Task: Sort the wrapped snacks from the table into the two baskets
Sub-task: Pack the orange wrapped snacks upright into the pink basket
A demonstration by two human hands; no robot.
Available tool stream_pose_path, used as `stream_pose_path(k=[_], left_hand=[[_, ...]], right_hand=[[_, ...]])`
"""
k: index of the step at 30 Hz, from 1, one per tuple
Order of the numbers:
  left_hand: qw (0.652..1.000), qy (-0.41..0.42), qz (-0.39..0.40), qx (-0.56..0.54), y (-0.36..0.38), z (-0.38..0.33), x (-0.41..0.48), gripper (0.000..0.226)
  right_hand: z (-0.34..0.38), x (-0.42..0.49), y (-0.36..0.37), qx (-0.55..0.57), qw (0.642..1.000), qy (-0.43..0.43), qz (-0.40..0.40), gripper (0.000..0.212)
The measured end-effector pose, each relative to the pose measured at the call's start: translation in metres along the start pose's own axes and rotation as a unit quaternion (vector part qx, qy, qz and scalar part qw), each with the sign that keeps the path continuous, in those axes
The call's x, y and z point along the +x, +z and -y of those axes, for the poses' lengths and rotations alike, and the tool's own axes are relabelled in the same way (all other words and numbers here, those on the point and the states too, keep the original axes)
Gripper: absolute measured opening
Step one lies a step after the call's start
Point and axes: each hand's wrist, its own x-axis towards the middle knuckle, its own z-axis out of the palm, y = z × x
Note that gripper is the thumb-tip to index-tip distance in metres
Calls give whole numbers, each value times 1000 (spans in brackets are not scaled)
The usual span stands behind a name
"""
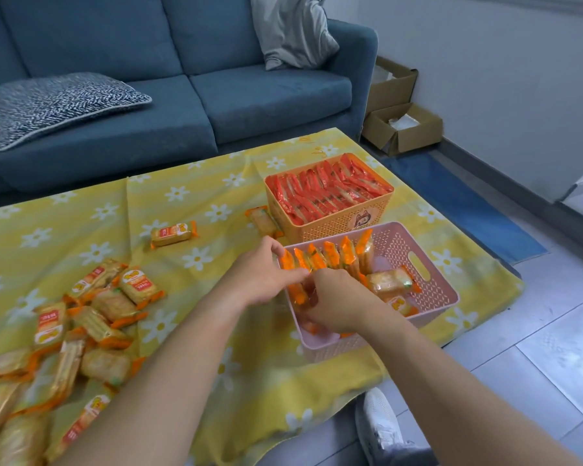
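With both my left hand (266, 280) and right hand (334, 302) pinched on upright orange-wrapped cracker packets (317, 258) inside the pink perforated plastic basket (431, 287), I risk toppling the standing row if I nudge it.

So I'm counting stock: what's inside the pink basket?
The pink basket holds orange-wrapped snacks standing in a row, plus a few lying loose. Both hands, left and right, cover the near end, so no full count.
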Motion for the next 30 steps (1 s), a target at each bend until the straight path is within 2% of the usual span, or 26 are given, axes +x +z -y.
stream_pose_path(k=[3, 6, 7, 11, 13, 15, 18, 21, 23, 26, 30], left_hand=[[995, 19, 13, 101, 2, -1, -2, 77], [992, 9, 33, 119, 5, -2, -2, 84], [992, 6, 36, 117, 5, -2, -1, 86], [990, 8, 37, 137, 7, -6, -2, 92], [989, 9, 35, 141, 8, -6, -3, 95], [990, 3, 38, 134, 7, -5, -4, 98], [992, 2, 42, 121, 6, -3, -5, 97], [992, 4, 36, 123, 5, -3, -4, 96], [991, 1, 34, 131, 6, -4, -4, 97], [983, 14, 21, 184, 8, -10, -8, 106], [944, 96, -13, 315, 10, -20, -18, 124]], right_hand=[[-7, -3, -17, 4, 1000, 11, 13, 11], [-14, -9, -30, -93, 991, 77, -64, 15], [-14, -12, -31, -131, 984, 105, -65, 23], [-6, -19, -21, -222, 964, 145, 17, 61], [-5, -20, -19, -242, 959, 146, 36, 66], [-6, -21, -19, -246, 957, 148, 49, 58], [-9, -20, -21, -209, 967, 142, 27, 38], [-9, -19, -26, -149, 981, 117, -45, 29], [-8, -17, -26, -99, 988, 95, -67, 31], [-5, -14, -20, -10, 993, 102, -56, 44], [-6, -10, -13, 94, 982, 128, -103, 48]])
